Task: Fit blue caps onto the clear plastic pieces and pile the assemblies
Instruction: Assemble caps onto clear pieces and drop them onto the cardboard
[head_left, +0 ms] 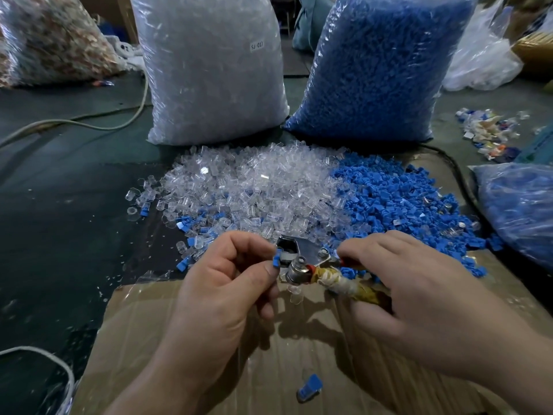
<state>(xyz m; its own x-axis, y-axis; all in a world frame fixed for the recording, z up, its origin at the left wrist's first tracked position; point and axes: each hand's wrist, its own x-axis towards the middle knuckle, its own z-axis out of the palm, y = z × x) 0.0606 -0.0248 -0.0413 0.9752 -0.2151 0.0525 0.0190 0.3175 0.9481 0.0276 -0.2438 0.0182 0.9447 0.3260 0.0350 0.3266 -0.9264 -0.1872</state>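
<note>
Single head-worn view, wide-angle, facing forward and down; hands close in the foreground, two large bags [299, 67] farther ahead.

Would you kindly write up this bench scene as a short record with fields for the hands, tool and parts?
left hand: pinches a blue cap at the tool's head
right hand: grips the metal tool by its wrapped handle
clear pieces: heaped, centre
loose blue caps: heaped to their right
bags behind: clear bag, blue bag
capped piece: lies on the cardboard
</note>
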